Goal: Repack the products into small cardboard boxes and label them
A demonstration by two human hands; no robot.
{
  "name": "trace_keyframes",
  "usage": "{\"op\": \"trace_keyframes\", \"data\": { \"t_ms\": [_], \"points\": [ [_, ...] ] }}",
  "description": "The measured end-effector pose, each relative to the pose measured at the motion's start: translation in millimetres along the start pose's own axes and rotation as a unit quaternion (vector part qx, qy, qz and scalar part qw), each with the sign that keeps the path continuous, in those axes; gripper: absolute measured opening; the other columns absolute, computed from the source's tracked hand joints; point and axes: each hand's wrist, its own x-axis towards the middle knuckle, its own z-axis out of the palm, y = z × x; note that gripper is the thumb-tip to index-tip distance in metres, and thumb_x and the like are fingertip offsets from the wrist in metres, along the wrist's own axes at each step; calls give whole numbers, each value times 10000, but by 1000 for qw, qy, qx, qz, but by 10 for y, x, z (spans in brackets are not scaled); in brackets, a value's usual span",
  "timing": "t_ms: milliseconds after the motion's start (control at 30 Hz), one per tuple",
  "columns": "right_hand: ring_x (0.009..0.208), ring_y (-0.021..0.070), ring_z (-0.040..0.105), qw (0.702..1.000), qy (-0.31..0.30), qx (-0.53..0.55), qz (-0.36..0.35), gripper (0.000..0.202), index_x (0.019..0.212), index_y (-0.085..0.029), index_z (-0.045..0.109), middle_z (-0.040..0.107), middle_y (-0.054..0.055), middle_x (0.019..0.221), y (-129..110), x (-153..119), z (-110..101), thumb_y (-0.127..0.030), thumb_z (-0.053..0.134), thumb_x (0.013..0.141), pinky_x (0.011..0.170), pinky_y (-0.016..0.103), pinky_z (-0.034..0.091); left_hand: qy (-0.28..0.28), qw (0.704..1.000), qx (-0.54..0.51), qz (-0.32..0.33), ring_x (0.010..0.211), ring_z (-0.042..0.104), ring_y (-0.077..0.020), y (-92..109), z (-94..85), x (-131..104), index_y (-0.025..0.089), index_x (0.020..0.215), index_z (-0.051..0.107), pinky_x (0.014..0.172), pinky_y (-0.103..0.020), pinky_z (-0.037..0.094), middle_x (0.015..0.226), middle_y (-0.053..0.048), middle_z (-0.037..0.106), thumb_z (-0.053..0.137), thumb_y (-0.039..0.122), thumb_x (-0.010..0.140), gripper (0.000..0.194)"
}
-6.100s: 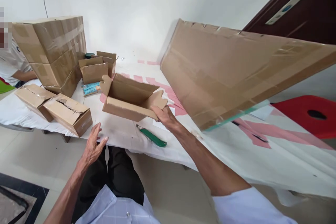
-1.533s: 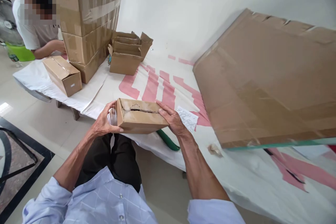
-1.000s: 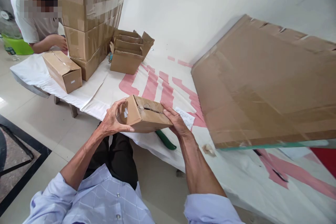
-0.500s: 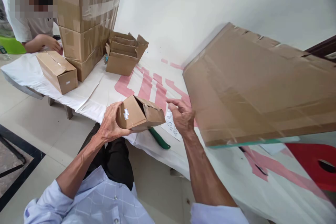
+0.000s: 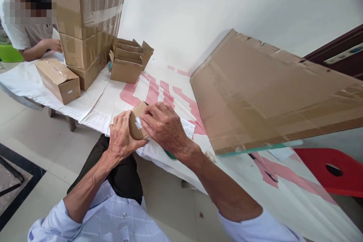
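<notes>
A small cardboard box (image 5: pixel 135 130) is tilted with its end toward me over the table's front edge. My left hand (image 5: pixel 122 136) is wrapped round its left side, thumb underneath. On that end sits a small white label (image 5: pixel 138 122) with dark outlines. My right hand (image 5: pixel 164 126) reaches across the box, its fingers curled and bunched, with the fingertips touching the label's right side. Whether something is pinched in them is hidden. Most of the box is behind this hand. Below my right wrist shows part of a green-handled tool (image 5: pixel 170 155), and beyond lies a printed sheet (image 5: pixel 188 127).
Taped cartons (image 5: pixel 90 26) are stacked at the back left, beside a closed box (image 5: pixel 58 79) and an open box with dividers (image 5: pixel 126 62). A large cardboard sheet (image 5: pixel 272 94) leans at right above a red stool (image 5: pixel 331 172). A co-worker (image 5: pixel 31 38) sits far left.
My right hand has moved left from beside the box onto its labelled end, covering much of it. My left hand keeps its hold. The view has shifted slightly.
</notes>
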Motion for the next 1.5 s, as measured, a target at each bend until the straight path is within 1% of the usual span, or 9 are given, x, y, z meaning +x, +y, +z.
{"op": "trace_keyframes", "data": {
  "t_ms": [233, 333, 533, 667, 900, 1067, 1233, 1333, 1500],
  "points": [
    [965, 267, 553, 999, -2, -39, -6, 274, 851, -203, 743, 712, 102, 934, -34, -20, -13, -132, 561, 1043, 850, 412, 370, 1, 1000, 14, -7, 1421, 556, -441, 101, 19, 14, 238, 1543, 426, 1107, -603, 502, 1511, -201, 604, 964, 386, 646, 1056],
    [947, 262, 548, 999, 9, -47, -14, 277, 835, -196, 731, 709, 99, 917, -32, -25, -7, -128, 562, 1044, 846, 407, 371, -4, 1000, 18, -5, 1422, 552, -446, 112, 19, 14, 229, 1544, 421, 1102, -608, 504, 1513, -207, 601, 960, 391, 650, 1057],
    [960, 269, 548, 999, -7, -46, 2, 269, 832, -204, 724, 712, 107, 945, -40, -42, 15, -135, 566, 1038, 854, 416, 376, -16, 999, 26, -16, 1417, 548, -459, 143, -8, 20, 211, 1546, 418, 1070, -617, 518, 1510, -219, 601, 949, 388, 651, 1056],
    [957, 275, 549, 998, 7, -69, 8, 248, 867, -198, 734, 722, 113, 953, -55, -40, 26, -144, 564, 1038, 847, 420, 386, -16, 999, 27, -17, 1418, 550, -457, 167, -6, 23, 213, 1544, 428, 1061, -605, 520, 1521, -218, 598, 947, 395, 653, 1047],
    [977, 285, 539, 999, -15, -24, 32, 252, 895, -191, 740, 709, 118, 961, -44, -46, 57, -127, 546, 1042, 852, 427, 379, -8, 999, 31, -5, 1416, 550, -457, 187, 14, 17, 218, 1551, 418, 1063, -610, 517, 1525, -220, 591, 931, 387, 656, 1045],
    [970, 289, 524, 998, -8, -47, 36, 199, 938, -178, 734, 705, 119, 969, -40, -19, 62, -122, 565, 1028, 847, 423, 378, -18, 999, 37, -6, 1418, 547, -457, 204, 16, 13, 217, 1547, 417, 1057, -610, 518, 1527, -218, 594, 929, 351, 640, 1050],
    [952, 298, 517, 997, -37, -32, 57, 183, 989, -165, 725, 687, 139, 988, -67, 11, 92, -86, 560, 994, 821, 433, 368, -17, 999, 34, -10, 1427, 541, -454, 218, 17, 19, 224, 1550, 426, 1049, -603, 517, 1538, -216, 587, 927, 410, 672, 1028],
    [970, 304, 527, 997, -40, -30, 53, 196, 1020, -146, 728, 691, 159, 1027, -68, -1, 118, -69, 551, 983, 825, 435, 371, -16, 999, 32, -12, 1430, 542, -451, 225, 17, 21, 235, 1548, 435, 1058, -599, 511, 1529, -209, 595, 935, 437, 674, 1027],
    [1006, 312, 539, 999, -28, -32, 28, 220, 992, -182, 715, 708, 150, 1055, -17, -66, 124, -91, 516, 1013, 855, 435, 388, -11, 999, 30, -6, 1410, 560, -438, 247, 11, 25, 221, 1529, 441, 1077, -604, 502, 1511, -208, 607, 921, 411, 691, 984]
  ]
}}
